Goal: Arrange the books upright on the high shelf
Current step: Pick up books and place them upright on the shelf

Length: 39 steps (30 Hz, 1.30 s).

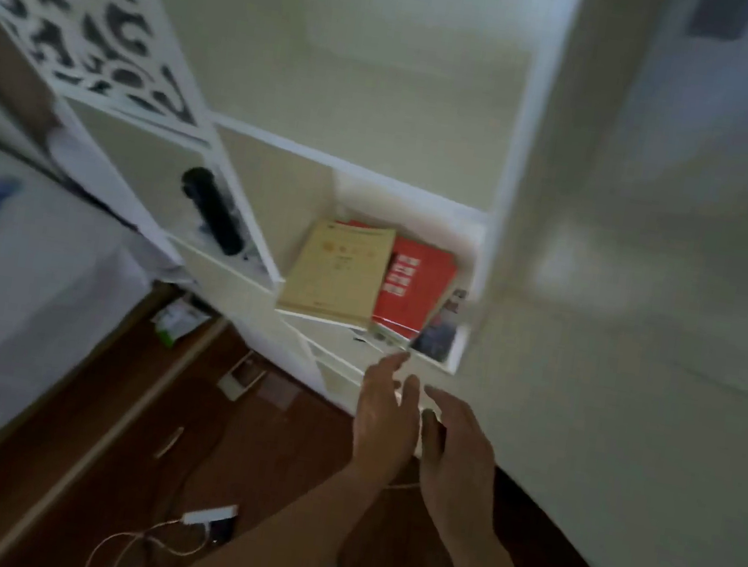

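Reaching up side by side, left hand (384, 421) and right hand (458, 458) have loose straight fingers, holding nothing, just below the shelf (459, 348). Tan book (340, 273) and red book (417, 289) lie flat in its compartment, touching. Blurry.

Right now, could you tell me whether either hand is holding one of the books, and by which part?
Nothing is held. The left hand and right hand reach open-fingered just below the books.

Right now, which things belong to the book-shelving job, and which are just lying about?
Job: tan book; red book; white shelf unit; left hand and right hand, both empty.

Lying about: black cylinder; white charger on the floor; green packet.
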Available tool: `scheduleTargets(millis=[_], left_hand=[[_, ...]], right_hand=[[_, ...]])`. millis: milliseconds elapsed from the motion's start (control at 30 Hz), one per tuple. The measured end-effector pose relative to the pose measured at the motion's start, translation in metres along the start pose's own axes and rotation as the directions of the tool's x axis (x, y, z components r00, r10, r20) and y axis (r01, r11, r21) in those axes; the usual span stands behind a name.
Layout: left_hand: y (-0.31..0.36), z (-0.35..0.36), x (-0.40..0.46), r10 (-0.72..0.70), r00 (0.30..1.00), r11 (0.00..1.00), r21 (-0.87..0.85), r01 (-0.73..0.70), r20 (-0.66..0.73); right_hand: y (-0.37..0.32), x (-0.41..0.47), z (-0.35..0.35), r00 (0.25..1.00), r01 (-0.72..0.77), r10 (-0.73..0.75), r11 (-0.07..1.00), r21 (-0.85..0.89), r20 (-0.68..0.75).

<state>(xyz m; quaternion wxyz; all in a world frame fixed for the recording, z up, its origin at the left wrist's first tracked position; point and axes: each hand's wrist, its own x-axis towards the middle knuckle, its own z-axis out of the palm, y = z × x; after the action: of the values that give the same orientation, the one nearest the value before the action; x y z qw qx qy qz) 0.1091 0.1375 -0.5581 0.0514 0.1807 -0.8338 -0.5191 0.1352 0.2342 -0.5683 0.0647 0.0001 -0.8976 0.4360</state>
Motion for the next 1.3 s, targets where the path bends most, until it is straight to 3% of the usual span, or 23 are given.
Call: scheduleTargets(millis=[100,200,300,400,467,533,600,667,733,800,900,967,1033,1167,1233,1300], left_hand=[[-0.015,-0.064,0.068,-0.039,0.969,0.995,0.075,0.059,-0.242],[-0.039,-0.103,0.129,-0.131,0.928,0.973,0.136,0.188,-0.348],[-0.061,-0.119,0.181,-0.351,0.930,0.927,0.098,0.361,-0.104],[-0.074,-0.128,0.211,-0.409,0.912,0.910,0.085,0.406,0.022],[-0.075,-0.130,0.220,-0.376,0.922,0.926,0.044,0.374,0.093],[-0.072,-0.129,0.220,-0.338,0.919,0.922,-0.127,0.367,0.203],[-0.068,-0.131,0.215,-0.299,0.904,0.813,-0.414,0.410,0.307],[-0.062,-0.133,0.208,-0.254,0.871,0.708,-0.532,0.463,0.420],[-0.056,-0.129,0.203,-0.259,0.805,0.667,-0.504,0.549,0.534],[-0.057,-0.120,0.205,-0.325,0.768,0.699,-0.407,0.588,0.551],[-0.071,-0.104,0.223,-0.502,0.796,0.792,-0.191,0.580,0.339],[-0.079,-0.100,0.234,-0.588,0.792,0.787,-0.113,0.607,0.163],[-0.082,-0.096,0.239,-0.616,0.776,0.756,-0.178,0.630,0.134],[-0.081,-0.091,0.235,-0.575,0.818,0.797,-0.219,0.563,0.008],[-0.082,-0.089,0.229,-0.567,0.822,0.800,-0.275,0.533,-0.056],[-0.077,-0.084,0.226,-0.553,0.833,0.804,-0.260,0.534,0.003]], right_hand=[[-0.045,0.060,0.071,0.995,0.089,-0.090,0.996,0.021,0.039],[-0.061,0.120,0.118,0.995,-0.023,0.024,1.000,-0.011,0.101],[-0.060,0.167,0.142,0.958,-0.180,0.210,0.970,-0.163,0.195],[-0.052,0.193,0.155,0.916,-0.273,0.346,0.908,-0.319,0.203],[-0.060,0.203,0.154,0.893,-0.386,0.425,0.892,-0.235,0.145],[-0.066,0.214,0.145,0.853,-0.495,0.512,0.854,-0.159,0.102],[-0.072,0.228,0.130,0.753,-0.646,0.638,0.764,-0.008,0.162],[-0.075,0.237,0.114,0.691,-0.713,0.690,0.699,0.051,0.215],[-0.079,0.243,0.100,0.706,-0.703,0.683,0.708,0.069,0.187],[-0.082,0.247,0.084,0.710,-0.703,0.687,0.705,0.096,0.154],[-0.080,0.247,0.065,0.797,-0.594,0.602,0.794,-0.127,0.041],[-0.079,0.242,0.062,0.877,-0.445,0.480,0.832,-0.331,0.028],[-0.081,0.243,0.062,0.923,-0.338,0.386,0.821,-0.460,0.010],[-0.070,0.262,0.063,0.986,-0.130,0.168,0.709,-0.693,-0.013],[-0.064,0.276,0.066,0.994,-0.063,0.110,0.679,-0.732,0.017],[-0.064,0.289,0.072,0.993,-0.003,0.088,0.687,-0.726,0.080]])
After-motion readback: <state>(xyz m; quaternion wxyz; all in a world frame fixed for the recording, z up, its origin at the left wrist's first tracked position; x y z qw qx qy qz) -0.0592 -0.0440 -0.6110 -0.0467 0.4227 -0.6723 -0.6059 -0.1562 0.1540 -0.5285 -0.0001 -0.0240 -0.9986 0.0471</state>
